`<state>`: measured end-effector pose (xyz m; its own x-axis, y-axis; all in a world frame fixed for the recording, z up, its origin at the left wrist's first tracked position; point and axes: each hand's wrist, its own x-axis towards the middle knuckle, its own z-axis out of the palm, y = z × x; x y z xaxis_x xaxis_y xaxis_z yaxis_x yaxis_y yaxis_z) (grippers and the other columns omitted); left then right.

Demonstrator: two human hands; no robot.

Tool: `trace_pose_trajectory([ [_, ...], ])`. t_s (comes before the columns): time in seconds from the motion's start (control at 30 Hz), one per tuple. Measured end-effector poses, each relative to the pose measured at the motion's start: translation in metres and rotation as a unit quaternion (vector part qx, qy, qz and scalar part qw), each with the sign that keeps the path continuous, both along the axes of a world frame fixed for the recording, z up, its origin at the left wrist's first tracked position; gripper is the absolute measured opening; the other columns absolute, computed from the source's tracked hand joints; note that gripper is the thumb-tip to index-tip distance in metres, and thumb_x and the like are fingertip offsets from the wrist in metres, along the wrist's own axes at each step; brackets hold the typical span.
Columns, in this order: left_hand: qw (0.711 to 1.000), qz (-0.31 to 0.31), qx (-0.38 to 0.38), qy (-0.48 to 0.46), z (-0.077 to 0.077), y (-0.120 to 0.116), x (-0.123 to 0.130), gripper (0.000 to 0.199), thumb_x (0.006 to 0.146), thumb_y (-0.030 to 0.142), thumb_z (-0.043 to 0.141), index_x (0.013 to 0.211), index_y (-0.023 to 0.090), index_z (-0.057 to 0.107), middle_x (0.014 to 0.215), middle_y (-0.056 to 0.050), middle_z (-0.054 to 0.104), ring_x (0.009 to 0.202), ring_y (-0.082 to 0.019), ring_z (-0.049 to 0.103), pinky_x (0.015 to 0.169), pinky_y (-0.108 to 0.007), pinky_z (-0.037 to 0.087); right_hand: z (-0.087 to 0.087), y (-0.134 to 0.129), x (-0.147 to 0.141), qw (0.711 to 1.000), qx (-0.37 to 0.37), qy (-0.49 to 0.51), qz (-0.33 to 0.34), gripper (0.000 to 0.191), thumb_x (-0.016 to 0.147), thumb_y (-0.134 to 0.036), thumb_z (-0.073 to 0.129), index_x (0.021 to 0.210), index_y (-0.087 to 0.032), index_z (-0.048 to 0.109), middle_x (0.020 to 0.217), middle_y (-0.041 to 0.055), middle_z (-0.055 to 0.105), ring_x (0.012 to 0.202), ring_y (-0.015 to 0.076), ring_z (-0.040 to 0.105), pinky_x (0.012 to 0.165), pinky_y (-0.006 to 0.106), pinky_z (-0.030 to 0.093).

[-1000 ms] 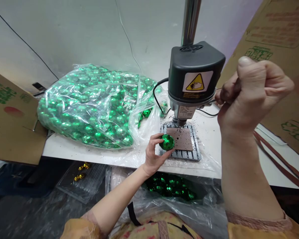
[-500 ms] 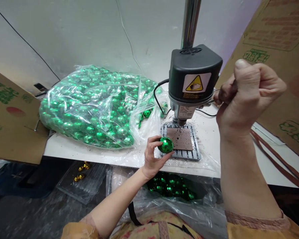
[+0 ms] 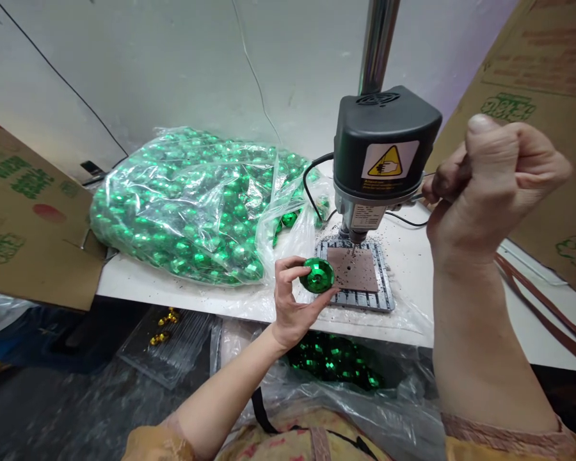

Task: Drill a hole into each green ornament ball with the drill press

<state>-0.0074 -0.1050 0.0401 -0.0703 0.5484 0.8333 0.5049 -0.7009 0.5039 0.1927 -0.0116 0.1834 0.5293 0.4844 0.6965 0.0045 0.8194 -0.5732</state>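
Note:
Between the thumb and fingers of my left hand (image 3: 295, 298) is a shiny green faceted ball (image 3: 317, 276), held at the left edge of the slotted metal base plate (image 3: 386, 298). A brown square board (image 3: 365, 278) with a small dark hole lies on that plate. Above it stands a black drill press (image 3: 386, 137), its thin bit pointing down at the board, apart from the ball. My right hand (image 3: 494, 179) is closed around the press's feed handle (image 3: 415, 198), which is mostly hidden by the fingers.
A clear bag full of green balls (image 3: 187, 211) lies on the white table (image 3: 173, 298). More green balls (image 3: 336, 362) show in plastic below the table edge. Cardboard boxes (image 3: 33, 218) flank both sides. Brown straps (image 3: 547, 307) lie at the right. Dark shavings are scattered around the plate.
The whole view has shifted slightly. My left hand has drawn the green ball a little left, away from the board, and tilted it. My right hand keeps its grip on the handle.

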Motion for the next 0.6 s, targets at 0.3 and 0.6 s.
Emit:
trace_pose_trajectory([
  [0.3, 0.998, 0.031, 0.047, 0.015, 0.019, 0.005, -0.002, 0.05, 0.085, 0.033, 0.091, 0.119, 0.025, 0.056, 0.118, -0.004, 0.061, 0.112, -0.02, 0.065, 0.095, -0.037, 0.057, -0.001, 0.0, 0.001, 1.0, -0.002, 0.005, -0.004, 0.046, 0.089, -0.028, 0.065, 0.054, -0.025, 0.036, 0.045, -0.0082, 0.036, 0.037, 0.0069, 0.035, 0.038, 0.029, 0.025],
  [0.6, 0.997, -0.038, 0.009, 0.062, 0.009, -0.013, -0.005, 0.04, 0.09, 0.027, 0.084, 0.125, 0.027, 0.064, 0.124, -0.007, 0.06, 0.11, -0.019, 0.068, 0.092, -0.034, 0.062, 0.0, -0.001, 0.001, 1.0, -0.003, 0.001, -0.006, 0.047, 0.089, -0.027, 0.064, 0.053, -0.024, 0.034, 0.044, -0.0087, 0.035, 0.037, 0.0052, 0.034, 0.038, 0.027, 0.026],
])
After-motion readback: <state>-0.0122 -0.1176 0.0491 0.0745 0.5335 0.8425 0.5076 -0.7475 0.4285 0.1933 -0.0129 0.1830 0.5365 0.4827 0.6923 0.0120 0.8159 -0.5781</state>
